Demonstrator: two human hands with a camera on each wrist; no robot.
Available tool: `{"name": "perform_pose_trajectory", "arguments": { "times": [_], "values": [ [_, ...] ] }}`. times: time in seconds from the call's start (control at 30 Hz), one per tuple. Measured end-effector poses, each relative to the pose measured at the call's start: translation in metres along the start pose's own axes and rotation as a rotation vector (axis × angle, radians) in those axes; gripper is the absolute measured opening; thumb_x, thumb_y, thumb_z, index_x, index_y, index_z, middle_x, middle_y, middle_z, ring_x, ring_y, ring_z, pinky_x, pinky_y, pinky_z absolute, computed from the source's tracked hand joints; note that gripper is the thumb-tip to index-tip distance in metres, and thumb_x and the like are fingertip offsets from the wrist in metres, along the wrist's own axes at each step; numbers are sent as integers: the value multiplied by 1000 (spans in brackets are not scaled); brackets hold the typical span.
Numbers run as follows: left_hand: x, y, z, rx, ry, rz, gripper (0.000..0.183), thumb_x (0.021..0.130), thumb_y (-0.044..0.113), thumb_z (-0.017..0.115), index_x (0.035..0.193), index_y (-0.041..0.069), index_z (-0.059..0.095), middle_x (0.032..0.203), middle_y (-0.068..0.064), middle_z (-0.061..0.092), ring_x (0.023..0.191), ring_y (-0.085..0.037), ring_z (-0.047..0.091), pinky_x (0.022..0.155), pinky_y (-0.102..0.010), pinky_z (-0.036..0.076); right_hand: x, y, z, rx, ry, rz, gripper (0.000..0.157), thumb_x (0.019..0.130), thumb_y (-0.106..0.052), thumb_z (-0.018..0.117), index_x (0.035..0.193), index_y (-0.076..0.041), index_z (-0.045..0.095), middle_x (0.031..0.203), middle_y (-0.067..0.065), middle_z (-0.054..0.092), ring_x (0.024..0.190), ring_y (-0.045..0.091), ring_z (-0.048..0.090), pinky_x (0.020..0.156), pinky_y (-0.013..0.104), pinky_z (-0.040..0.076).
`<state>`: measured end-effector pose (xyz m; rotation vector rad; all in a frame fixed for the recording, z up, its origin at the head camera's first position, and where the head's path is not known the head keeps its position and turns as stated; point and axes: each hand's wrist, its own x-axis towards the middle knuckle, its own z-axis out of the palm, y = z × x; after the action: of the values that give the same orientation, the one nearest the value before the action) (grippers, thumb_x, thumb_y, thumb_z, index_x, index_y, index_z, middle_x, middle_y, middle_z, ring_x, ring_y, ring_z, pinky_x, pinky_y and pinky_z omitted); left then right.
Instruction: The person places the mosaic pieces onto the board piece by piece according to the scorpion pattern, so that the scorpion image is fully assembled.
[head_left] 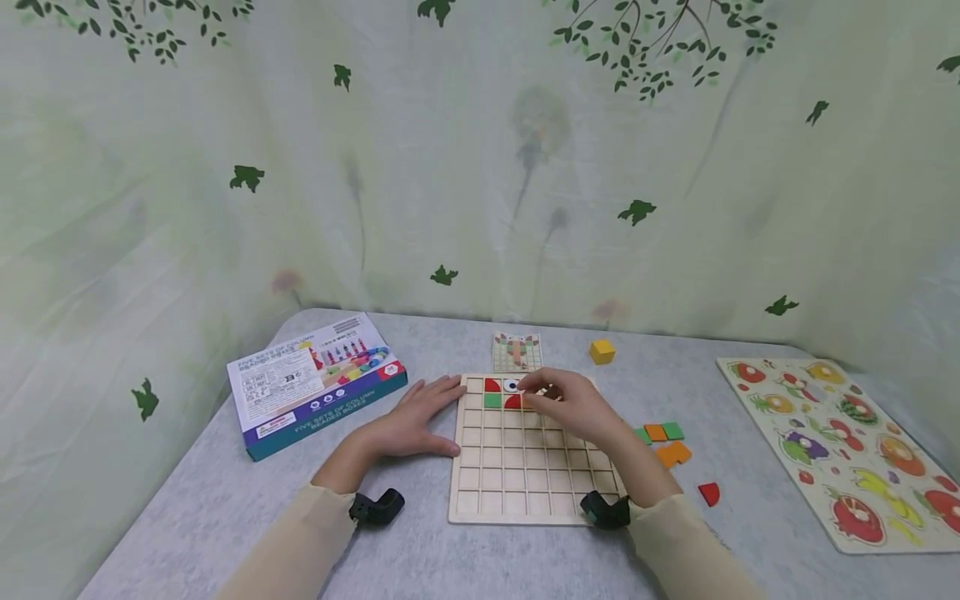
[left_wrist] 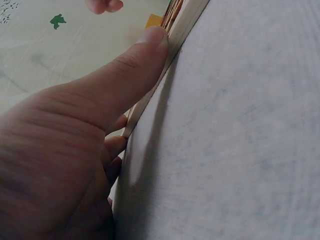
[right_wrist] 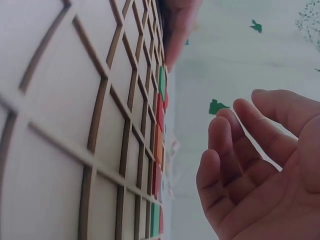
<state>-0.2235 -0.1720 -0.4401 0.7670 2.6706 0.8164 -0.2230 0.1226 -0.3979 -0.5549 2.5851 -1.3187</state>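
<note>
Grid board [head_left: 525, 458], one: upper right cells lay hidden from my head camera behind the right hand [head_left: 566, 404]; in my right wrist view the left edge cut it off. Pattern card [head_left: 517, 353], one: drawing too small for me to make out. Box [head_left: 315, 383], one: fine print illegible to me. Fruit-patterned board [head_left: 843, 458], one: cropped by the right edge. Green tile [head_left: 643, 436], one: partly covered by the right forearm [head_left: 647, 467]. Left hand [head_left: 420, 417]: cropped at left in its own wrist view, fingers half concealed.
</note>
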Motion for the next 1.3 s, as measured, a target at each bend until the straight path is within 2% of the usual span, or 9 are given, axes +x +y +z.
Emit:
{"name": "perform_pose_trajectory", "arguments": {
  "times": [0.2, 0.53, 0.77, 1.13, 1.3],
  "values": [
    [0, 1, 0, -4, -1, 3, 97, 81, 53, 77, 158, 16, 31, 168, -6, 20, 158, -31, 9, 127, -58, -2, -12, 5, -13, -56, 29, 16, 23, 97, -22, 65, 119, -16, 70, 116, 3, 70, 90, 18, 59, 74, 31, 52],
    [-1, -1, 0, 4, 0, -1, 97, 81, 53, 77, 158, 16, 31, 168, -6, 20, 158, -31, 9, 127, -58, -1, -27, 21, -37, -74, 76, 50, 26, 98, -19, 64, 123, -12, 67, 123, 8, 69, 95, 20, 63, 78, 31, 54],
    [-1, 0, -1, 0, -3, 1, 96, 82, 53, 76, 158, 17, 31, 169, -5, 19, 158, -30, 8, 127, -57, -2, -29, 36, -53, -115, 122, 164, 29, 97, -22, 66, 125, -14, 65, 123, 9, 66, 104, 24, 60, 78, 31, 58],
    [-1, 2, -1, 9, -2, -5, 96, 82, 53, 77, 158, 17, 31, 169, -5, 19, 158, -30, 8, 127, -56, -1, -35, 63, -74, -122, 72, 263, 37, 94, -32, 69, 128, -16, 63, 126, 11, 62, 108, 27, 54, 76, 27, 54],
    [0, 0, -1, 13, -3, 1, 96, 82, 53, 77, 158, 16, 31, 168, -6, 19, 158, -31, 8, 127, -57, -1, -37, 71, -80, -158, 55, 289, 34, 92, -30, 71, 123, -16, 66, 108, 9, 62, 96, 24, 54, 70, 27, 52]
  ]
}}
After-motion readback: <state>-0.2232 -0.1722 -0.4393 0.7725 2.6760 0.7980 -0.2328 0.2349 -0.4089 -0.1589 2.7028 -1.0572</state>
